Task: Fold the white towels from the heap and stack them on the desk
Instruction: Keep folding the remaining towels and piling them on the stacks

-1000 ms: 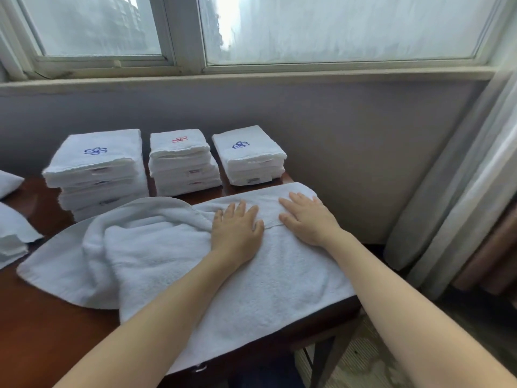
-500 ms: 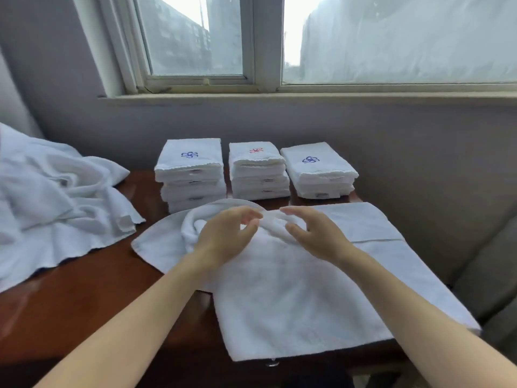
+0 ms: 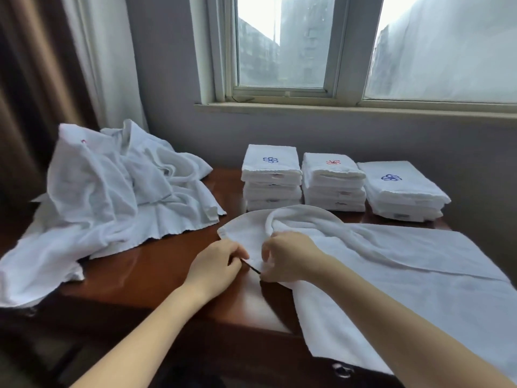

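From the head view, three stacks of folded towels stand in a row at the back of the desk point(image 3: 156, 273), under the window point(image 3: 282, 43). The left stack point(image 3: 271, 177) and the middle stack point(image 3: 333, 183) look about four towels high. The right stack point(image 3: 402, 191) is lower. So a good part of the job looks done. There is more to do, though. A big heap point(image 3: 112, 191) of loose white towels sits on the left side of the desk, beside the curtain point(image 3: 33, 79). One towel point(image 3: 405, 264) lies spread out in front of the stacks, with its near part hanging over the front of the desk. Its left end is bunched up and curled over, so it is not folded yet. The left hand point(image 3: 215, 266) and the right hand point(image 3: 288, 260) are close together at the left edge of this towel. The fingers of both hands are curled and they pinch the cloth there. I think the person is getting hold of the end so they can pull it flat or fold it over. A second ago both hands lay flat on the towel, with the fingers straight, pressing it down. Half a second ago they were up at the bunched part in the middle. Now they have slid to the left edge and taken hold. The head has turned left too, so much more of the heap shows.
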The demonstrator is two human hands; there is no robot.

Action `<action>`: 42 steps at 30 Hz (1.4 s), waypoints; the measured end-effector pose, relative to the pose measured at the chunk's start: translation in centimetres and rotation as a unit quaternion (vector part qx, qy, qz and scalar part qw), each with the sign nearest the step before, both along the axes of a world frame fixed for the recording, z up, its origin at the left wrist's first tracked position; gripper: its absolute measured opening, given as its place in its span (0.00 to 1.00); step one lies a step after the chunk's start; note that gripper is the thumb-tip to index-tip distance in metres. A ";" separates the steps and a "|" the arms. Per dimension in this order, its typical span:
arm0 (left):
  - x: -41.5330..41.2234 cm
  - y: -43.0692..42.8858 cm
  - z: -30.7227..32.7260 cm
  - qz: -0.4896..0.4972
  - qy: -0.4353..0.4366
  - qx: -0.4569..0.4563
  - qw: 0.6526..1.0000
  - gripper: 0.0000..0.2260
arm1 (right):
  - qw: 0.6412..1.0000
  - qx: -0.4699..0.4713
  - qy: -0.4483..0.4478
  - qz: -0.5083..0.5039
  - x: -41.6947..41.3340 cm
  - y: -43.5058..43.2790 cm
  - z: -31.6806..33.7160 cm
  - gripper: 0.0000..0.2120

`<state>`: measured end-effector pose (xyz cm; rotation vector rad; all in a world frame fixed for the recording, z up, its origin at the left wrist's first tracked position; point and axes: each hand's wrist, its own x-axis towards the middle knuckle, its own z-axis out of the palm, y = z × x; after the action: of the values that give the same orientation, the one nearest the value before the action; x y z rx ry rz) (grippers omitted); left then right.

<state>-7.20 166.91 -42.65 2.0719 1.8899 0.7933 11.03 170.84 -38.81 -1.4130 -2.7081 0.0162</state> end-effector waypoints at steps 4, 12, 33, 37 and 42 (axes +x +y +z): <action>0.1 -0.4 -0.5 -0.015 -0.019 0.026 0.999 0.11 | 0.997 0.048 -0.066 0.003 -0.9 0.4 -0.2 0.11; 0.9 0.3 0.5 -0.045 -0.235 -0.026 0.971 0.12 | 0.944 -0.076 0.312 -0.071 -1.0 2.1 3.1 0.11; -5.1 -2.0 12.0 0.096 -0.075 0.059 0.991 0.21 | 0.553 -0.373 0.745 -0.011 -6.6 3.3 7.8 0.03; -8.3 -2.8 9.3 0.189 0.126 -0.033 0.973 0.13 | 0.645 -0.441 0.623 -0.040 -9.3 2.5 4.8 0.05; -9.5 -2.7 5.6 0.240 0.257 -0.173 0.920 0.14 | 0.750 -0.409 0.518 -0.044 -8.8 2.7 2.5 0.05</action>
<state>-16.69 164.18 -37.03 1.7173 2.6411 -0.0540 2.21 173.55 -36.28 -1.0630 -1.6421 1.6009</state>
